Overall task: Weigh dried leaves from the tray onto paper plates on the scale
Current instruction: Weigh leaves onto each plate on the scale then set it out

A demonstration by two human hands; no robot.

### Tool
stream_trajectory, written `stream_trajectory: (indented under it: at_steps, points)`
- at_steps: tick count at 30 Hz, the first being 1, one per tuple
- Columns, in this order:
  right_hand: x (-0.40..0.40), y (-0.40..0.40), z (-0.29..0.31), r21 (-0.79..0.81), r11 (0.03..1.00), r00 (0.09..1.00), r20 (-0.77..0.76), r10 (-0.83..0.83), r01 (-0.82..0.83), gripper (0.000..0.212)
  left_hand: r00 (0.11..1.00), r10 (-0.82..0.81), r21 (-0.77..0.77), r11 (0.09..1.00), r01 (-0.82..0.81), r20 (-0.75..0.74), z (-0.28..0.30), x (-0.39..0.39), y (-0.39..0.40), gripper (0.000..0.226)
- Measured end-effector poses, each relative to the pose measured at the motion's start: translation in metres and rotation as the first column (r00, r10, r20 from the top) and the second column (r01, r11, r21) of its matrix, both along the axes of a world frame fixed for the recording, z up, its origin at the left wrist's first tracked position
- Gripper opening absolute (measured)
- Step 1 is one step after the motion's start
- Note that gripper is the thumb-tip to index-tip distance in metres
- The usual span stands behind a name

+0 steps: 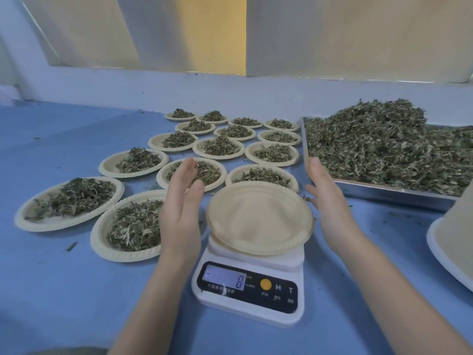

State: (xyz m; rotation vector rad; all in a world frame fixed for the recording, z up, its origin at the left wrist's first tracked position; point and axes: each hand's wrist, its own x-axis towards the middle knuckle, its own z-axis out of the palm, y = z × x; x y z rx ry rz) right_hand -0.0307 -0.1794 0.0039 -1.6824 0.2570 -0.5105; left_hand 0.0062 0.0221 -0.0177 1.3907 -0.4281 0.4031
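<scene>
- Head camera: our left hand (pixel 182 208) and right hand (pixel 326 201), fingers straight, flank a bare paper plate (pixel 259 217) on the scale (pixel 252 285).
- Dried leaves (pixel 378 144) heap the tray (pixel 384 193), right of the filled plates (pixel 220 147).

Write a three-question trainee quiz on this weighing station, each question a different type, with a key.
1. True or false: the paper plate on the scale already holds leaves.
2. The metal tray of dried leaves lies on which side of the scale? A) left B) right
3. Fill in: the left hand and right hand are both ____, flanking the plate.

Key: 1 false; 2 B; 3 open.
</scene>
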Motion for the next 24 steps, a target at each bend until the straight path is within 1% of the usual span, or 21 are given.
stream_trajectory:
  at_steps: [4, 7, 14, 19, 20, 21, 24]
  points:
    - [0.0, 0.003, 0.002, 0.018, 1.0, 0.999, 0.029, 0.018, -0.019, 0.076, 0.998, 0.031, 0.039, 0.999, -0.033, 0.048, -0.003, -0.005, 0.004, 0.043]
    - [-0.001, 0.005, 0.001, 0.006, 0.999, 0.999, 0.037, 0.038, -0.038, 0.083, 0.998, 0.008, 0.019, 1.0, -0.01, 0.063, -0.004, -0.006, 0.005, 0.045]
    - [-0.005, 0.007, 0.002, -0.052, 0.997, 0.998, 0.036, 0.053, -0.051, 0.079, 0.998, -0.027, 0.018, 1.0, 0.026, 0.058, -0.007, -0.004, 0.005, 0.049]
    - [-0.008, 0.008, 0.002, -0.1, 0.991, 0.994, 0.047, 0.095, -0.09, 0.072, 0.997, -0.04, 0.057, 0.998, 0.036, 0.074, -0.008, -0.003, 0.004, 0.046]
    - [-0.011, 0.006, 0.003, -0.128, 0.985, 0.992, 0.028, 0.124, -0.12, 0.075, 0.996, -0.042, 0.065, 0.997, 0.037, 0.075, -0.008, -0.003, 0.004, 0.046]
    - [-0.014, 0.002, 0.006, -0.165, 0.971, 0.985, -0.022, 0.171, -0.172, 0.082, 0.996, -0.042, 0.072, 0.997, 0.037, 0.078, -0.008, -0.003, 0.004, 0.046]
    - [-0.034, -0.013, 0.01, -0.223, 0.908, 0.92, -0.256, 0.295, -0.354, 0.122, 0.995, -0.045, 0.079, 0.996, 0.038, 0.084, -0.009, -0.003, 0.004, 0.047]
